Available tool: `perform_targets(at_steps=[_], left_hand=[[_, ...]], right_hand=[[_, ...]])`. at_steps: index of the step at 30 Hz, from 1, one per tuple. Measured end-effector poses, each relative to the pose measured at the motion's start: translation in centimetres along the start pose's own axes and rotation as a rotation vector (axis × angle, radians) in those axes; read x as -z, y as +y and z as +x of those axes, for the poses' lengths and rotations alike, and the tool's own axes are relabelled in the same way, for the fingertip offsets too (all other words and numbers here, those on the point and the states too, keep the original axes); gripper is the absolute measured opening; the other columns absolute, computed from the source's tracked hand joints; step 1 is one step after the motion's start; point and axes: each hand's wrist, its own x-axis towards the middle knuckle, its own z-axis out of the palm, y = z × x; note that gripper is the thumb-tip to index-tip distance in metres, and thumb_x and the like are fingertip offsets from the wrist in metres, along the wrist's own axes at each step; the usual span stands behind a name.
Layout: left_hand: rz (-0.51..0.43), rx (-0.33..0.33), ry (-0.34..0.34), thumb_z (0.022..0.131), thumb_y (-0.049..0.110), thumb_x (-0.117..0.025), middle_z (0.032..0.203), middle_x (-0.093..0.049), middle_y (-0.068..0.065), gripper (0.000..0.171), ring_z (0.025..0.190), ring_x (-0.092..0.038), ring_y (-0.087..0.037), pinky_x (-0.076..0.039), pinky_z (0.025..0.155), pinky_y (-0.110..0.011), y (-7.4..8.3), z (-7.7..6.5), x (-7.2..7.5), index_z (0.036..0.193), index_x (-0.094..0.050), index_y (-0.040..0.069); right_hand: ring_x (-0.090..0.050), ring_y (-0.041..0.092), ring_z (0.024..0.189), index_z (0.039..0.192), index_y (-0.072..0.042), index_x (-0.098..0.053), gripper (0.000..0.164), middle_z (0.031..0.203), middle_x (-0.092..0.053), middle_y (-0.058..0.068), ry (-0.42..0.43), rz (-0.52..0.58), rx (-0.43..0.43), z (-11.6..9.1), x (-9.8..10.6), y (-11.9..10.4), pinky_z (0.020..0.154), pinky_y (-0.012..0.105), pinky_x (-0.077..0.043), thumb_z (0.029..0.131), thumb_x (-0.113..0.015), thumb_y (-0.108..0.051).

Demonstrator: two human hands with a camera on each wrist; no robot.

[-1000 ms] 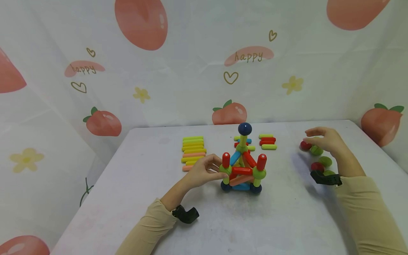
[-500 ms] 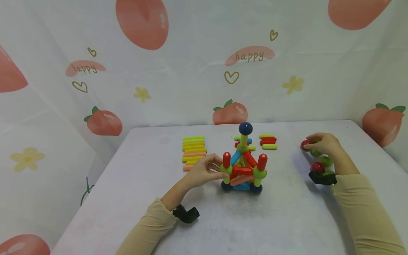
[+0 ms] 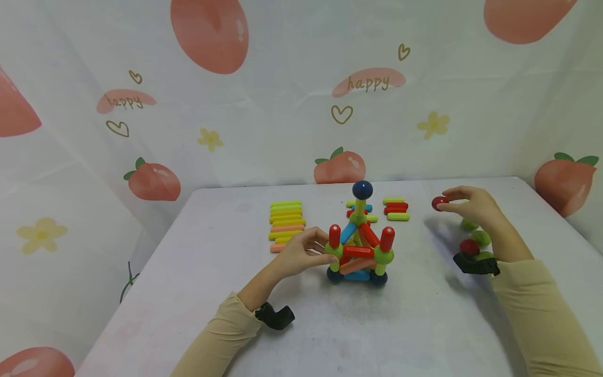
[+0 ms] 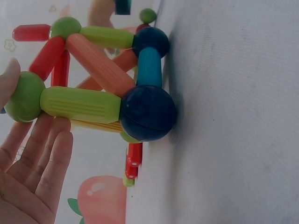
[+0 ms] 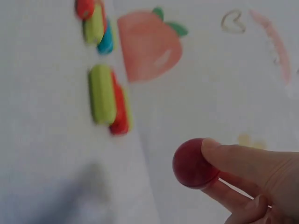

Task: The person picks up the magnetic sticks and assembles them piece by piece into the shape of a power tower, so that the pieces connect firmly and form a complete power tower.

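Right hand [image 3: 478, 208], right of head frame, pinches glossy dark-red ball [image 5: 190, 164]; left hand [image 3: 301, 254], centre, pinches light-green ball [image 4: 24, 99] of multicoloured rod-and-ball structure [image 3: 358, 252]. I'd brace it without twisting.

The head view looks forward and down from the near side of the flat white table [image 3: 353, 330], with white peach-printed cloth [image 3: 273, 115] across the upper frame. The left wrist view, turned sideways, faces the tower of coloured plastic-looking rods and balls [image 4: 79, 103] from close by; the head view has it farther off, near centre. The right wrist view, also sideways, sits near the round dark-red ball [image 5: 192, 163] at lower right, which the head view shares, right of centre.
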Motion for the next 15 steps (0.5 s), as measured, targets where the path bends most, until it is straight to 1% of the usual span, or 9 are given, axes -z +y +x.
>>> perform_targets(at_steps=[3,5,12,15], left_hand=[[0.003,0.008,-0.005,0.081,0.015,-0.072,0.108,-0.060,-0.015,0.033,0.094,-0.061,-0.016,-0.056,0.080,-0.027,0.1,0.0,0.1,0.109,-0.057,0.005],[0.011,0.016,-0.008,0.082,0.016,-0.072,0.110,-0.060,-0.014,0.034,0.094,-0.061,-0.016,-0.056,0.081,-0.026,0.2,-0.1,0.2,0.111,-0.057,0.005],[-0.002,0.035,-0.034,0.084,0.017,-0.070,0.115,-0.061,-0.015,0.039,0.094,-0.066,-0.020,-0.055,0.084,-0.028,0.4,-0.5,0.7,0.119,-0.058,0.005],[0.005,0.038,-0.034,0.084,0.015,-0.069,0.115,-0.061,-0.016,0.040,0.096,-0.067,-0.021,-0.055,0.085,-0.028,0.4,-0.6,0.9,0.121,-0.058,0.006]], right_hand=[[-0.028,0.045,0.130,0.134,-0.003,-0.044,0.069,0.133,-0.047,0.028,0.019,0.003,0.051,-0.7,-0.1,-1.7,0.095,0.064,-0.031,0.086,-0.060,-0.050],[-0.029,0.044,0.130,0.134,-0.005,-0.044,0.068,0.133,-0.048,0.026,0.024,0.007,0.074,-1.2,-0.2,-2.8,0.095,0.065,-0.031,0.086,-0.060,-0.051],[-0.033,0.040,0.129,0.132,-0.007,-0.048,0.061,0.132,-0.050,0.022,0.041,0.025,0.170,-2.9,-0.6,-6.2,0.101,0.061,-0.035,0.087,-0.060,-0.047],[-0.036,0.040,0.127,0.131,-0.009,-0.049,0.059,0.133,-0.050,0.020,0.037,0.060,0.196,-3.7,-0.8,-7.6,0.099,0.061,-0.037,0.087,-0.061,-0.045]])
